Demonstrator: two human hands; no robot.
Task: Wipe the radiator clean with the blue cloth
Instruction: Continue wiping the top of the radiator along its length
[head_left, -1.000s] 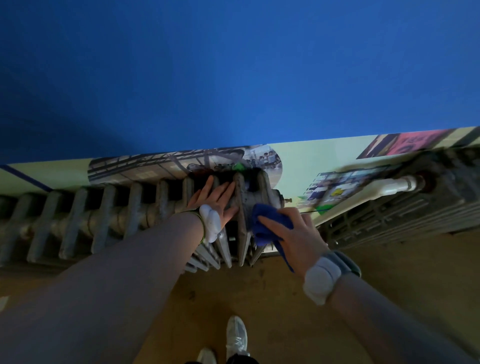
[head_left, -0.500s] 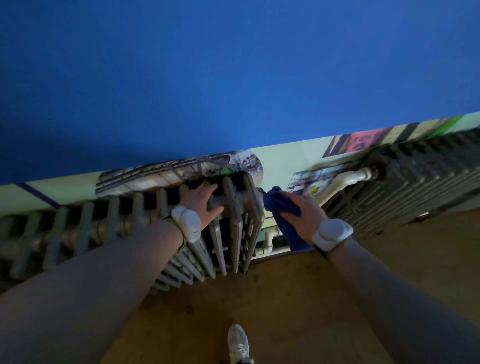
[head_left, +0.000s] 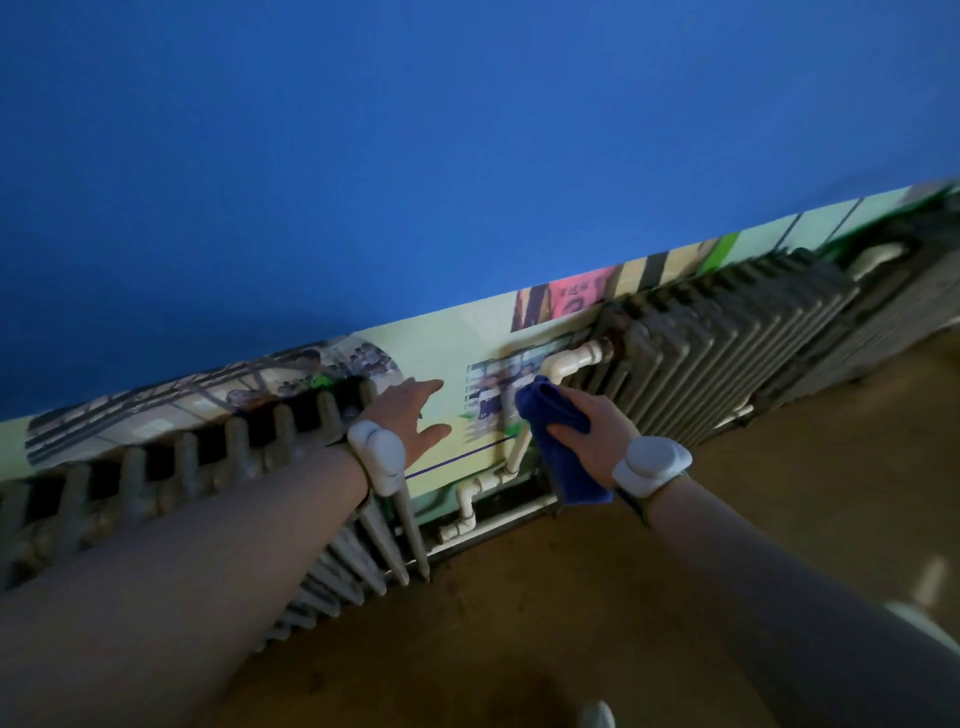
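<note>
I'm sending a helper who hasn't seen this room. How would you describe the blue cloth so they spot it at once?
Find the blue wall with the picture strip along its foot, and the gap between the two grey radiators, left and right. There the right hand grips the cloth beside the white pipes. It is the only soft, dark blue thing among hard grey and white metal.

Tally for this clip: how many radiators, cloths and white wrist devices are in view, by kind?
Grey ribbed metal radiators: 2, one left, one right; a possible third at the far right is too blurred to count.
Blue cloth: 1
White wrist devices: 2
Total: 5
</note>
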